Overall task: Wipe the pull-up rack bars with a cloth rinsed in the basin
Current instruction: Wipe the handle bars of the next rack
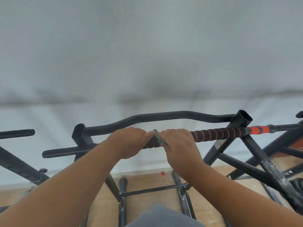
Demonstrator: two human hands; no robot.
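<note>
Your left hand [131, 141] grips the foam-wrapped bar [216, 134]. Just beside it, your right hand [177, 141] pinches the green cloth [157, 138] around that bar.

Rack feet [122, 182] on wooden floor [147, 182]

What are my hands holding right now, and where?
Right hand holds the grey-green cloth around the black foam-padded bar's middle; left hand grips the bar beside it.

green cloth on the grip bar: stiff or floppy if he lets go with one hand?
Probably floppy: the green cloth is bunched in folds around the grip bar. Likely light, since little of it shows between the left hand and right hand. Released, it may droop or slide off.
</note>
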